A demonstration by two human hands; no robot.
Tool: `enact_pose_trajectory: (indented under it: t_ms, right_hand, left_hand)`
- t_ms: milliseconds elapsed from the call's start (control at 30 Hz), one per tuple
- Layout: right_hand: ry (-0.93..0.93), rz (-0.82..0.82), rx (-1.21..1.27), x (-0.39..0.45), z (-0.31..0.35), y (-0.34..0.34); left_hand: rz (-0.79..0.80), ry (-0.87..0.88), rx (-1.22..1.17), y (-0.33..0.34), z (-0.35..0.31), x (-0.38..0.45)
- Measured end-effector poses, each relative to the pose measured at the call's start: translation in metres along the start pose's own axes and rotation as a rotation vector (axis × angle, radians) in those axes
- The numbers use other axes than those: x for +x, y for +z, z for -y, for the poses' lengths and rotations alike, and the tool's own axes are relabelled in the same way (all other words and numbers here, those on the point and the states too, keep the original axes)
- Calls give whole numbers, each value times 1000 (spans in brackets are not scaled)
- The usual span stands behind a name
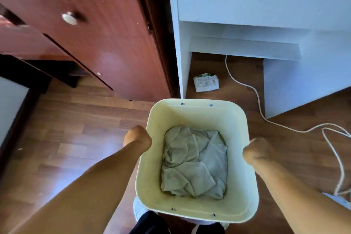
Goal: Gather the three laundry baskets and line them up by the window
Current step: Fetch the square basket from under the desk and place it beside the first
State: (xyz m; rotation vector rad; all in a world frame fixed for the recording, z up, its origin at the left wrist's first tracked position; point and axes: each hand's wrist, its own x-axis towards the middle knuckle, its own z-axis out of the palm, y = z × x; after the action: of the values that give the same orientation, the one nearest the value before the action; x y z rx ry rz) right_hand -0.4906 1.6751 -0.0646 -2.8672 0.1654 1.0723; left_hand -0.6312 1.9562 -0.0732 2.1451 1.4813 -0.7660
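Observation:
A pale yellow laundry basket (197, 114) is held up in front of me, above the wooden floor. Crumpled grey-green cloth (195, 161) lies in its bottom. My left hand (137, 137) grips the basket's left side just under the rim, fingers hidden behind the wall. On the opposite side my right hand (255, 150) grips it the same way. Only this one basket is in view.
A red-brown wooden cabinet (98, 34) with a round knob stands ahead on the left. A white desk (247, 5) stands ahead on the right, with a small packet (206, 82) on the floor under it. A white cable (262, 108) snakes across the floor at right.

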Motion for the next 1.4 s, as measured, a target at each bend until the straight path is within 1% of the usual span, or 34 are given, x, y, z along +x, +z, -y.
enact_pose_trajectory:
  t_ms: [133,200,333,500,667,767,800,900,1067,1300,1400]
  right_hand:
    - [-68,-10,-71,-57,48,-26]
    - [-113,-44,-100,-84,75,-41]
    - [-221,-54,-129,-144,142,-63]
    - [-347,-52,-140,-225,229,-76]
    - [-494,-113,-214,-308,307,-78]
    - [-584,-155,-254,-351,348,-80]
    - [-643,-162,-282,-373,370,-76]
    - [-738,-179,-325,-415,410,-70]
    - [-944,-179,-397,-478,471,-51]
    - [-1185,-111,-469,-556,535,-24]
    - [-1342,-45,-492,-596,562,-7]
  left_hand:
    - [-35,-13,-29,-63,45,-15]
    - [-51,-11,-57,-96,64,-24]
    - [-64,-37,-162,-171,125,-50]
    - [-79,-134,-313,-244,224,-83]
    - [-113,-239,-432,-294,320,-114]
    - [-150,-295,-476,-316,365,-130]
    - [-183,-332,-501,-327,390,-142]
    - [-254,-403,-576,-345,431,-161]
    - [-296,-559,-676,-356,491,-198]
    - [-380,-809,-839,-361,541,-258]
    - [-453,-911,-886,-365,564,-287]
